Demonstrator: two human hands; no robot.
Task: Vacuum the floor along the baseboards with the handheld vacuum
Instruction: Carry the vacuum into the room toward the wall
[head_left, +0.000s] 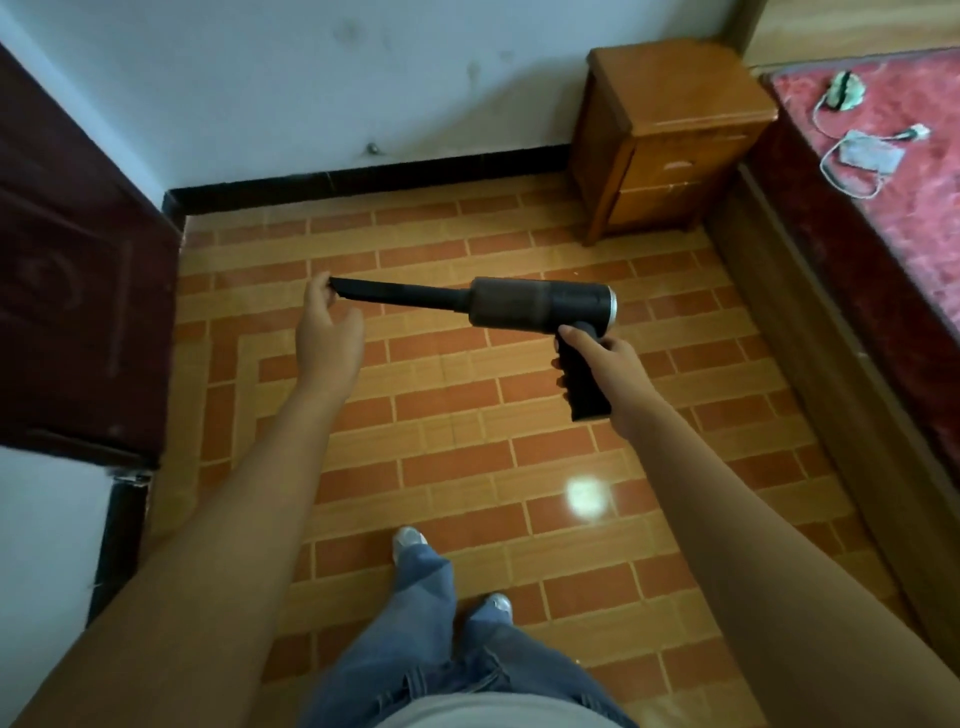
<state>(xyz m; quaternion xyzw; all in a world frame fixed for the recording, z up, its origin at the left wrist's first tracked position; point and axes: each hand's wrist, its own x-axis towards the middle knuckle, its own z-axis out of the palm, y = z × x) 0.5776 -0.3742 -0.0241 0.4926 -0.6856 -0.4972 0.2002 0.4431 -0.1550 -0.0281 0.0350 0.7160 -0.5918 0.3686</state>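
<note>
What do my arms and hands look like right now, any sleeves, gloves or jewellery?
The left forearm and right forearm are bare to the frame edge, no sleeves showing. The left hand and right hand wear no gloves; no watch, bracelet or ring is visible. Below are faded blue denim jeans, pale shoes and a light grey top.

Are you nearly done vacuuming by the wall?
Not started, it looks. The vacuum is held up in the air: right hand grips its handle, left hand pinches the nozzle tip. The nozzle isn't near the black baseboard yet, so all the floor edge is left.
</note>
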